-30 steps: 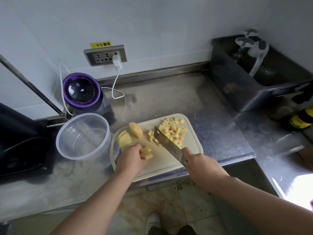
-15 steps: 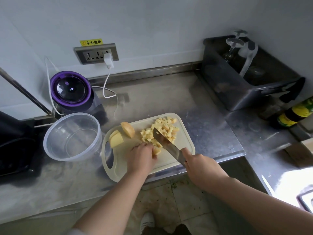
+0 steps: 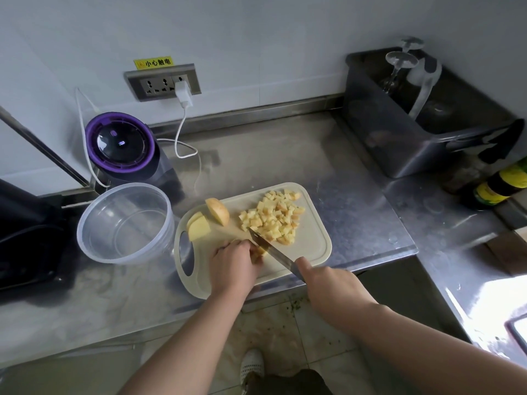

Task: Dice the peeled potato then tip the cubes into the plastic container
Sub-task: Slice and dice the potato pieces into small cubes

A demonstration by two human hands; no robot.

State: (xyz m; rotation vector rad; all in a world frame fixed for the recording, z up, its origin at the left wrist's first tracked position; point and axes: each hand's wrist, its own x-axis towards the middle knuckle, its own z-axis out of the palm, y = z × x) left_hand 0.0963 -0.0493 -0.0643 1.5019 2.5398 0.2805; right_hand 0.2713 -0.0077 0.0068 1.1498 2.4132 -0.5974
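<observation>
Dicing is running past halfway, by my reading. A heap of pale yellow potato cubes is piling up on the right half of the cream plastic cutting board. A rounded potato wedge and a flat-cut potato chunk are waiting uncut at the board's upper left, just beside each other.

The left hand is curling its fingers over a small potato strip and pinning it to the board at frame centre. Most of that piece is hiding under the knuckles. The right hand is wrapping round the handle of the steel kitchen knife, with the blade angling up-left against the strip and close by the left fingertips.

Remaining: finishing this strip, cutting wedge and chunk, then tipping. The clear round plastic container is sitting empty left of the board, just beside its handle slot.

The board's near edge is lying close to the front lip of the steel tabletop, with floor below. Bare steel is opening behind the board. A purple-lidded appliance is crowding behind the container. A dark grey plastic tub is standing well apart, upper right. I'm judging the leftward tipping route short and unobstructed.
</observation>
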